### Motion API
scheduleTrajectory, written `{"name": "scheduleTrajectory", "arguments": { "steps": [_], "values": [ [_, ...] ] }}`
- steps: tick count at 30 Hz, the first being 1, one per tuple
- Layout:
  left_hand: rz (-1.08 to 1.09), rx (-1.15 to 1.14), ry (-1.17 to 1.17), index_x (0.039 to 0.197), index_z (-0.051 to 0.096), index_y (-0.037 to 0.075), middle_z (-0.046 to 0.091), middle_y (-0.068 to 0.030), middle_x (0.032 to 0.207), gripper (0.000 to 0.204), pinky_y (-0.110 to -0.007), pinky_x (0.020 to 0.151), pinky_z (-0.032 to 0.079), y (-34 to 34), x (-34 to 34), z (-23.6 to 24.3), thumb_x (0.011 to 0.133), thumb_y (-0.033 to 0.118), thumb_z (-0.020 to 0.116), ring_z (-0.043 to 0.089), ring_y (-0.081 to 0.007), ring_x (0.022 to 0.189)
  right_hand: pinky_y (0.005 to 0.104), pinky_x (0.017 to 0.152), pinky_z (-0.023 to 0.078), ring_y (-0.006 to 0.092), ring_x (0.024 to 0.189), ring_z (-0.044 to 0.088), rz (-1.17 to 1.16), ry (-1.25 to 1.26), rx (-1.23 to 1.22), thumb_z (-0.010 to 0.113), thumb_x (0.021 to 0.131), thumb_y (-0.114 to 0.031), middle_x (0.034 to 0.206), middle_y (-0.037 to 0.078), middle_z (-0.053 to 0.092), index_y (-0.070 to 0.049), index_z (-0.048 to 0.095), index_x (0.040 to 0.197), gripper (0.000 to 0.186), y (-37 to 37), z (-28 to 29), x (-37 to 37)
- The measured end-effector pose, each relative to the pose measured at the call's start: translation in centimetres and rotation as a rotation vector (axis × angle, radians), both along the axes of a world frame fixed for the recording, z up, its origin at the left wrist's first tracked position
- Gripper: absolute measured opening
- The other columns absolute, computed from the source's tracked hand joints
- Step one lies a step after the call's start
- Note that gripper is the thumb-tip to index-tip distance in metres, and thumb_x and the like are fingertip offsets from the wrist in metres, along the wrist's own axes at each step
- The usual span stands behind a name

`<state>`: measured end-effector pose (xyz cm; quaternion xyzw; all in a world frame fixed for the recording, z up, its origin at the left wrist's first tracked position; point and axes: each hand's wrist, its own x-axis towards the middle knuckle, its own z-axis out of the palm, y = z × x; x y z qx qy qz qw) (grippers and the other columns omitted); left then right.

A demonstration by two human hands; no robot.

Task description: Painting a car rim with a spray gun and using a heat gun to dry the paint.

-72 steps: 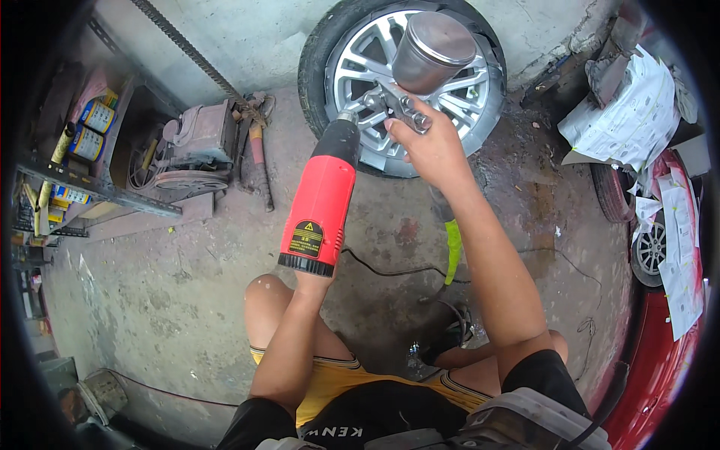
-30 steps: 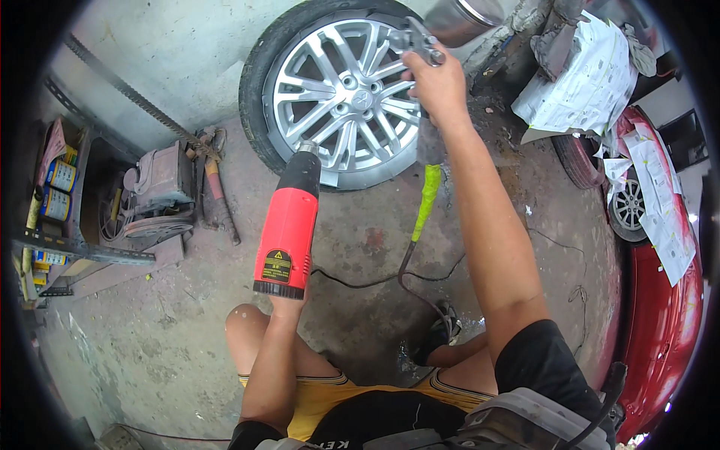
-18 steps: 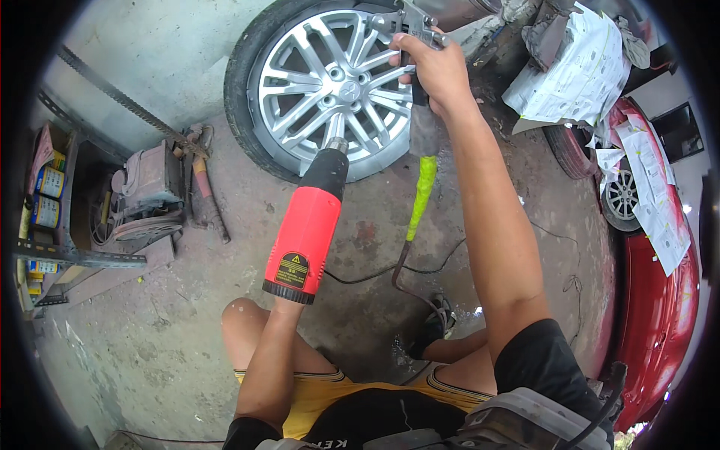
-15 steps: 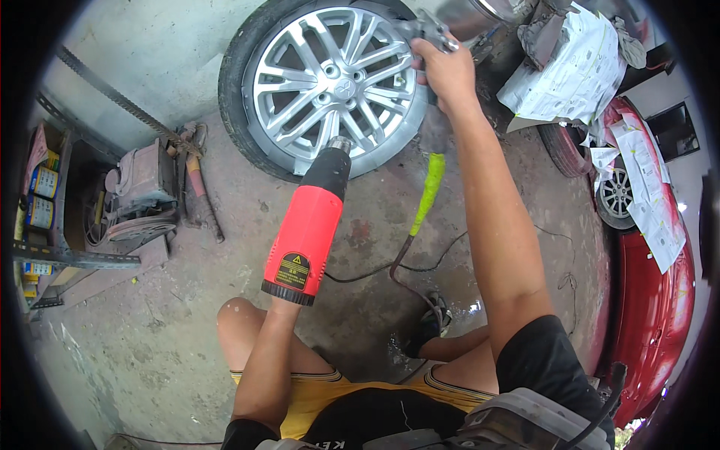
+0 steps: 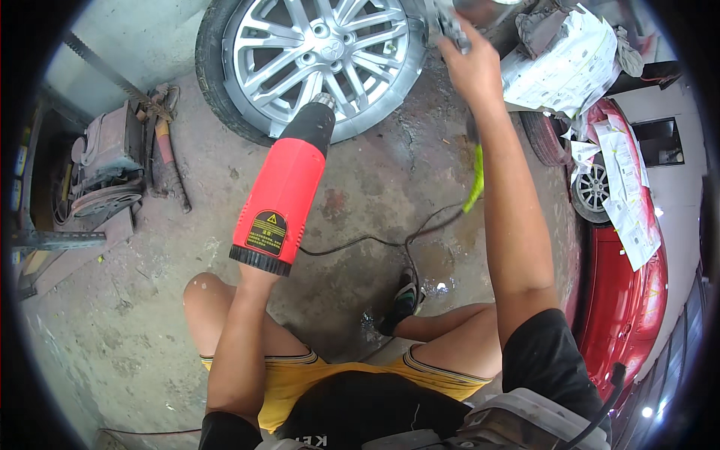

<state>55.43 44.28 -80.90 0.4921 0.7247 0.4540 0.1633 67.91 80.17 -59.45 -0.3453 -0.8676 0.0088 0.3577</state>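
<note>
A red and black heat gun [image 5: 281, 191] points up at the lower part of a silver alloy wheel [image 5: 330, 51]. My left hand [image 5: 257, 277] is closed on it from below; the gun's body covers the fingers. Black tyre rubber [image 5: 214, 75] shows at the wheel's left, while grey covers the sidewall near the rim. To the right of the wheel, my right hand [image 5: 478, 73] grips a metal spray gun [image 5: 450, 31], blurred at its front end. A hose with a lime-green sleeve [image 5: 476, 180] hangs below that hand, partly behind the forearm.
A dark cord [image 5: 360, 240] and the hose run over the concrete floor towards my shoe [image 5: 405, 300]. At left stand a dusty machine [image 5: 112, 154] and a metal shelf [image 5: 60, 239]. Paper-covered parts [image 5: 562, 71], another tyre [image 5: 545, 139] and a red car [image 5: 622, 292] are at right.
My right hand has moved the spray gun from the wheel's right edge out to its right. The view has shifted, and the heat gun still points at the wheel's lower part.
</note>
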Motion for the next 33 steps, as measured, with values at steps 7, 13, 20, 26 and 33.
{"name": "scheduleTrajectory", "arguments": {
  "steps": [7, 13, 20, 26, 33],
  "values": [
    [0.092, 0.048, -0.011, 0.123, 0.067, 0.006, 0.070, -0.0127, 0.117, 0.033, -0.042, 0.096, 0.050, -1.1, -0.4, -1.6, 0.093, 0.019, 0.071, 0.065, -0.0307, 0.112, 0.0386, 0.071, 0.057, 0.0244, 0.078, 0.074, -0.221, 0.040, -0.693, 0.068, 0.088, -0.021, 0.093, 0.015, 0.074, -0.014, 0.063, 0.137, 0.050, -4.7, -2.3, 4.6],
    [0.162, 0.075, 0.073, 0.115, 0.070, 0.003, 0.072, -0.0128, 0.110, 0.030, -0.040, 0.093, 0.050, -0.9, -1.0, -1.4, 0.093, 0.023, 0.074, 0.068, -0.0295, 0.106, 0.0378, 0.085, 0.055, 0.0295, 0.096, 0.073, -0.170, 0.241, -0.335, 0.070, 0.087, -0.018, 0.109, 0.020, 0.074, -0.014, 0.062, 0.139, 0.053, -3.1, -5.6, 5.1],
    [0.259, 0.074, 0.032, 0.098, 0.068, 0.002, 0.066, -0.0029, 0.081, 0.018, -0.031, 0.066, 0.050, -1.4, -2.1, -0.3, 0.094, 0.019, 0.072, 0.062, -0.0135, 0.072, 0.0390, 0.096, 0.051, 0.0287, 0.110, 0.070, -0.358, 0.212, -1.094, 0.069, 0.087, -0.015, 0.121, 0.019, 0.072, -0.017, 0.061, 0.140, 0.054, -10.8, -9.6, 5.5],
    [0.315, 0.006, -0.369, 0.096, 0.066, 0.004, 0.064, -0.0027, 0.079, 0.015, -0.030, 0.064, 0.048, -1.4, -2.2, 1.9, 0.094, 0.018, 0.071, 0.060, -0.0133, 0.070, 0.0392, 0.095, 0.051, 0.0292, 0.109, 0.071, -0.291, 0.286, -0.668, 0.069, 0.087, -0.015, 0.120, 0.019, 0.072, -0.012, 0.059, 0.141, 0.055, -7.8, -11.1, 6.3],
    [0.369, 0.112, -0.472, 0.087, 0.062, 0.005, 0.055, 0.0007, 0.070, 0.014, -0.031, 0.057, 0.042, -1.0, -2.5, 2.8, 0.095, 0.015, 0.069, 0.051, -0.0112, 0.061, 0.0350, 0.077, 0.055, 0.0171, 0.072, 0.069, -0.304, 0.175, -0.987, 0.067, 0.088, -0.016, 0.098, 0.012, 0.073, -0.013, 0.058, 0.142, 0.055, -12.5, -13.6, 4.1]
  ]
}}
